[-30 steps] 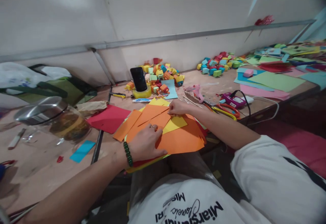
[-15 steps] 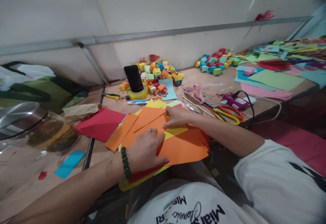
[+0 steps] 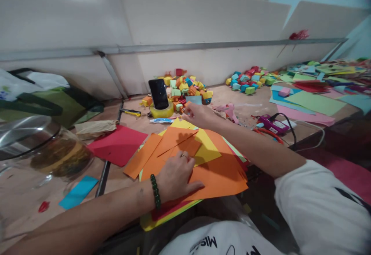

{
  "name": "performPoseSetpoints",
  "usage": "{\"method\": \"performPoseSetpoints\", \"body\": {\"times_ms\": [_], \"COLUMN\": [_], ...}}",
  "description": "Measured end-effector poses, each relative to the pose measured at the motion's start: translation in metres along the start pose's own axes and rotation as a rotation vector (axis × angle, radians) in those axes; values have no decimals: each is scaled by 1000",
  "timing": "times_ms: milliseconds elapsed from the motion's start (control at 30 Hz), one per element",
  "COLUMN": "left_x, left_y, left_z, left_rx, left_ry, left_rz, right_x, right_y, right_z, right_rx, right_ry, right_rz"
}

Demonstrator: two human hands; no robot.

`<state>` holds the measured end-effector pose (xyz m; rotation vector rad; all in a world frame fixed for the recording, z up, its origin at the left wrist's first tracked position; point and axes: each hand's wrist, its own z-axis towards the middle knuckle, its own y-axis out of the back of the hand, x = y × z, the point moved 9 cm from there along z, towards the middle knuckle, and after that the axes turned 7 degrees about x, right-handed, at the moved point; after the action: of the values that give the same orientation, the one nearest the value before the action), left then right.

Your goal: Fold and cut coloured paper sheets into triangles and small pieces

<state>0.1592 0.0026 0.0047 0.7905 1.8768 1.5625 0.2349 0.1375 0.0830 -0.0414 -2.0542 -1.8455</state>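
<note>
My left hand (image 3: 177,174) lies on a stack of orange paper (image 3: 220,177), thumb stretched out and the other fingers bent, holding nothing. A green bead bracelet (image 3: 155,191) is round that wrist. Beyond the stack, my right hand (image 3: 200,115) reaches over the table beside a light blue sheet (image 3: 193,100) and a pile of small coloured paper cubes (image 3: 185,86). Its fingers are curled together; what they hold, if anything, is hidden. A yellow sheet (image 3: 209,146) and narrow orange pieces (image 3: 145,152) lie on top of the stack.
A phone (image 3: 158,93) leans in a yellow tape roll (image 3: 162,110), near a glue tube (image 3: 161,120) and a cutter knife (image 3: 131,112). At left stand a glass jar (image 3: 59,152) and red paper (image 3: 118,146). A pink glue gun (image 3: 230,112) and purple power strip (image 3: 272,125) lie right.
My right hand has left the yellow sheet and moved away from me, towards the cubes and blue sheet. My left hand stays on the orange paper. The view has tilted slightly upward.
</note>
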Motion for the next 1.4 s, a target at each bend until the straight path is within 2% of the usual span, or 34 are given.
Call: {"method": "performPoseSetpoints", "body": {"times_ms": [100,133,233,300,367,533,700,967,1167,1267,1333,1400], "left_x": [-5,-5,-5,-6,-8,-9,-11,-12,-11,-10,-10,-10], "left_y": [-5,-7,-12,-15,-18,-14,-4,-7,-10,-11,-10,-10], "left_z": [1,0,0,1,1,-2,-6,-4,-3,-4,-5,-6], "left_rx": [-7,-12,-42,-41,-10,119,147,150,135,90,48,31], "left_ry": [2,3,-4,-26,-60,-84,-92,-83,-57,-26,-15,-8], "left_rz": [9,7,11,23,37,66,73,91,93,89,94,108], "right_x": [31,33,24,26,26,26,31,34,30,22,14,11], "right_y": [8,7,-11,-28,-41,-51,-44,-37,-47,-47,-39,-26], "right_z": [53,73,122,145,156,159,153,149,160,170,175,177], "right_rx": [-149,-208,-348,-382,-427,-526,-548,-523,-515,-500,-487,-456], "right_ry": [3,-55,-290,-341,-379,-417,-381,-331,-304,-282,-229,-101], "right_rz": [33,114,363,385,393,382,342,306,292,275,203,40]}}
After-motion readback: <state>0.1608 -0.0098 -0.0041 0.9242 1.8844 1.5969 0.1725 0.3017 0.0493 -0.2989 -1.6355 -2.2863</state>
